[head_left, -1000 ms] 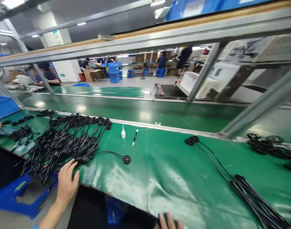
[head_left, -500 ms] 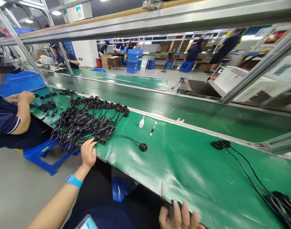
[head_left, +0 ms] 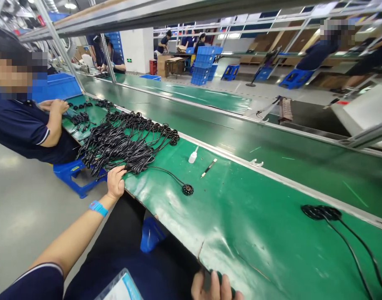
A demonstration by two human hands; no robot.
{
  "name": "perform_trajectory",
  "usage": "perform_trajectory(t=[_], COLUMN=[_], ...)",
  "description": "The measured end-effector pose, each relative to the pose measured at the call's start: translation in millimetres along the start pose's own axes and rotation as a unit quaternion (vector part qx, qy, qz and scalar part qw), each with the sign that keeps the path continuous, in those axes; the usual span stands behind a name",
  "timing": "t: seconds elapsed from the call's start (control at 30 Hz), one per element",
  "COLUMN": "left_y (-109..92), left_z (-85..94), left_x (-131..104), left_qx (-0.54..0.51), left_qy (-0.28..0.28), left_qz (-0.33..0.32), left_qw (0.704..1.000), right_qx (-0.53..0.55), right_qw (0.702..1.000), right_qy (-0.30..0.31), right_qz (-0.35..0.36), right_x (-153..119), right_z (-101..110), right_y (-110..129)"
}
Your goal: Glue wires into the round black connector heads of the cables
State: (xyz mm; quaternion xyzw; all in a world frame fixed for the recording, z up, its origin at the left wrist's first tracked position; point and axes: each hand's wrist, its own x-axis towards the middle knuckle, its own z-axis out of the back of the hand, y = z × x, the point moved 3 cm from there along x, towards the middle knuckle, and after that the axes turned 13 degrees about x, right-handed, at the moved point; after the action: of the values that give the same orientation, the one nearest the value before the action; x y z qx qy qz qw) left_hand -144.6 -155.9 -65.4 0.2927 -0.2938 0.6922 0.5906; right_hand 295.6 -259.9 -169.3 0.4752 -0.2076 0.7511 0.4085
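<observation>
My left hand [head_left: 116, 183], with a blue wristband, is closed at the table's near edge, against the front of a big pile of black cables [head_left: 122, 146]. A dark bit shows at its fingertips, but what they hold is hidden. My right hand [head_left: 214, 287], partly cut off by the bottom of the view, has its fingers bent over the table edge [head_left: 201, 261]. From the pile one cable runs out to a round black spoked end piece [head_left: 187, 190], lying flat. Beyond it are a small white dropper bottle [head_left: 192, 156] and a black-and-white pen-like tool [head_left: 209, 168].
To the right lie two more round cable ends [head_left: 321, 212], their cables running off toward me. A co-worker [head_left: 18, 112] sits at the left, beside a blue bin [head_left: 56, 86]. A white rail [head_left: 234, 158] borders the green table; a metal frame [head_left: 50, 46] stands over it.
The view has swung, so the background and the right-hand cable ends sit further right. My left hand stays at the pile's front and my right hand at the table edge. The cables look unmoved.
</observation>
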Motion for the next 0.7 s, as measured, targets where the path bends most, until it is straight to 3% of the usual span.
perform_trajectory(t=[0.13,0.33,0.53,0.7], left_y=[1,10,19,18], left_z=[0.5,-3.6,-13.1,-18.7], left_x=[0,3,5,3], left_qx=[0.002,-0.027,-0.054,-0.054], left_qy=[0.001,0.001,-0.012,0.0], left_qz=[0.001,-0.027,-0.055,-0.052], left_qw=[1.0,0.999,0.997,0.997], right_qx=[-0.012,-0.049,-0.08,-0.1], right_qw=[0.999,0.997,0.991,0.987], right_qy=[0.049,0.05,-0.057,-0.065], right_qz=[-0.004,-0.035,-0.096,-0.111], right_x=[14,26,28,24], right_z=[6,4,-13,-21], right_y=[10,19,21,20])
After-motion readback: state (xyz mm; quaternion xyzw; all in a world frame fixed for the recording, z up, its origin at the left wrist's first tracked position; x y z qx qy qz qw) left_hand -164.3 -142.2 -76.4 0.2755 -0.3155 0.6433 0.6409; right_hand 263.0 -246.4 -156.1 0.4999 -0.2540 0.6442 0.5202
